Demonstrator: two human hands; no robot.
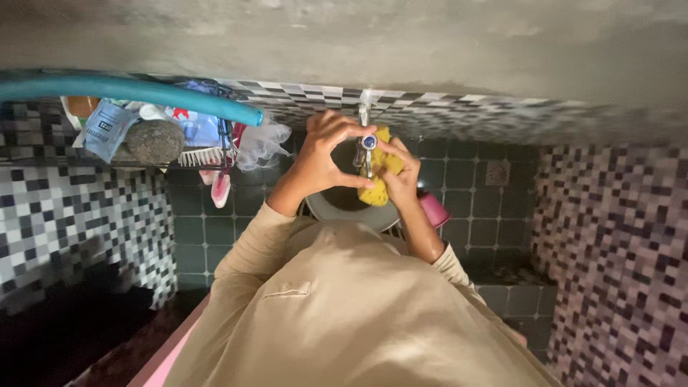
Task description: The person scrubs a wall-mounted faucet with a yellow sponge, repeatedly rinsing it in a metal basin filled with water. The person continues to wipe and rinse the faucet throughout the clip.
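Observation:
I look straight down over my beige shirt at a metal tap (366, 149) that sticks out of the mosaic wall. My left hand (322, 159) reaches around the tap from the left, its fingers curled at the handle with the blue cap. My right hand (403, 174) holds a yellow sponge (380, 172) against the tap's right side. Below both hands stands a round grey bucket (337, 209), partly hidden by my arms.
A wire shelf (193, 154) at the left carries a grey stone, packets, bottles and a brush. A teal hose (129, 93) runs above it. A pink container (435, 209) sits by the bucket. A floor drain (497, 172) lies on the dark green tiles.

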